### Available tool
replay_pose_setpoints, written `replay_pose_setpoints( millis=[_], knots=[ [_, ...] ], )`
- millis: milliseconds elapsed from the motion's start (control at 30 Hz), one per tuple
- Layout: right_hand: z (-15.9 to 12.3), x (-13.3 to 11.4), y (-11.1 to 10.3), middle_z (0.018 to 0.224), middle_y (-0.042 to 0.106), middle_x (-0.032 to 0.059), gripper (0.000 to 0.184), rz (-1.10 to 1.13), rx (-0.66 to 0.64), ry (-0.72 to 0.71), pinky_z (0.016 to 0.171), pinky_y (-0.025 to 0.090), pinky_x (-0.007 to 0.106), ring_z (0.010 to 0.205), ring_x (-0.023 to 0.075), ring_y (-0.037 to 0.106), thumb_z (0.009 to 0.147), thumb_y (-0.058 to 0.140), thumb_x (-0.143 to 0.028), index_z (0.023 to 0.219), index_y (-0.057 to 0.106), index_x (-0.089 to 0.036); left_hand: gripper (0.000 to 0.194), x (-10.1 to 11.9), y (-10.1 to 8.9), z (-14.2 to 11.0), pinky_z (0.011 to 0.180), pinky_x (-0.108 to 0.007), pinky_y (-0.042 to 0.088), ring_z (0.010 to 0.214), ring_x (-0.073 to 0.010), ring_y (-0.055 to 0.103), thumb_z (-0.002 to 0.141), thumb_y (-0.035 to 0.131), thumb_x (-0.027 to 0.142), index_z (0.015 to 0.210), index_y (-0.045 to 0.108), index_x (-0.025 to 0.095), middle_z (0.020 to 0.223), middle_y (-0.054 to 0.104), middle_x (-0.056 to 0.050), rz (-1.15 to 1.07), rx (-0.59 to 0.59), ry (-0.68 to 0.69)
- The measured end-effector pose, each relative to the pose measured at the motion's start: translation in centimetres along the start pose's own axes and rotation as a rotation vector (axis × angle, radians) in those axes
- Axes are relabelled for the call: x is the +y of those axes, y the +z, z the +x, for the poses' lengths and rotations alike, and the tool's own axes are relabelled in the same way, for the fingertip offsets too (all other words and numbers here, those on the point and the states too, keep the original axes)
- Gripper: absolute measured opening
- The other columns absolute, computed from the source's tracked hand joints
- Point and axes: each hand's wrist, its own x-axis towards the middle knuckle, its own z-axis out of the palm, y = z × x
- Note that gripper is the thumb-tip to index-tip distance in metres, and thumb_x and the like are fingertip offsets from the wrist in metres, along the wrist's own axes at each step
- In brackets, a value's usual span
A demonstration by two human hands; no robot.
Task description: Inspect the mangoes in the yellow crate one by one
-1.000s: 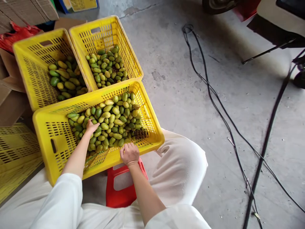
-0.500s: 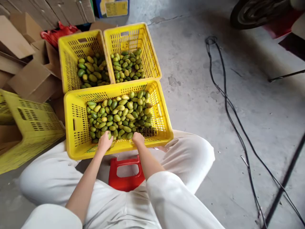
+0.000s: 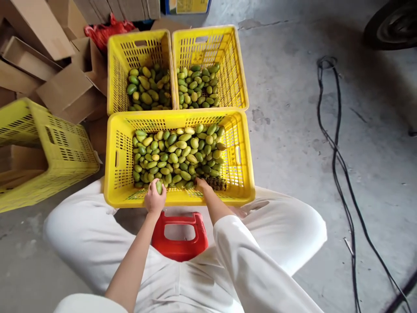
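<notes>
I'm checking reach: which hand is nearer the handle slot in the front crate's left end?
Left. The left hand, holding a fruit, is at the near rim, right of the slot; the right hand is farther right, inside.

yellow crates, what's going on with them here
A seated person works over the near yellow crate, which is well filled with green and yellowish fruit. The left hand holds one green fruit above the near rim; the right hand reaches in, and whether it grips anything is hard to tell. Two more crates with similar fruit stand just beyond.
</notes>
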Motion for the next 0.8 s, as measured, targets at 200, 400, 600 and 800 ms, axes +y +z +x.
replay_pose_setpoints(
  millis=[200,400,600,800],
  knots=[
    [-0.6,0.8,-1.2,0.138,0.075,0.0152,0.044,0.456,-0.039,0.019,0.103,0.067,0.047,0.121,0.0301,0.076,0.101,0.085,-0.040,0.137,0.073,-0.017,0.030,-0.3,0.2,-0.2,0.083,-0.043,0.055,0.099,-0.0378,0.079,0.097,0.070,0.026,0.127,0.072,0.022,0.129,0.080,-0.021,-0.066,0.047,-0.019],
    [-5.8,-0.6,-1.5,0.131,0.082,0.0084,0.058,1.069,0.004,-0.292,0.102,0.067,0.039,0.118,0.0259,0.080,0.085,0.092,-0.051,0.133,0.075,-0.024,0.032,-0.9,-0.3,1.3,0.086,-0.041,0.058,0.102,-0.0319,0.073,0.084,0.078,0.027,0.110,0.060,0.026,0.105,0.073,-0.011,-0.675,-0.059,-0.112],
    [-10.3,-3.5,-2.8,0.118,0.085,0.0026,0.053,1.739,0.002,-0.562,0.084,0.066,0.028,0.096,0.0182,0.078,0.086,0.093,-0.049,0.133,0.079,-0.029,0.049,2.7,-2.8,2.6,0.075,-0.034,0.059,0.083,-0.0201,0.072,0.086,0.082,0.053,0.122,0.066,0.025,0.111,0.073,-0.008,-1.130,-0.320,-0.020],
    [-13.5,-5.1,-6.4,0.105,0.084,0.0024,0.045,1.773,0.018,-0.413,0.066,0.065,0.023,0.073,0.0138,0.071,0.104,0.073,-0.064,0.132,0.075,-0.029,0.063,5.7,-6.8,1.5,0.086,-0.030,0.063,0.103,-0.0227,0.077,0.063,0.108,0.045,0.109,0.072,0.022,0.109,0.080,-0.007,-1.328,-0.282,-0.091]
  ],
)
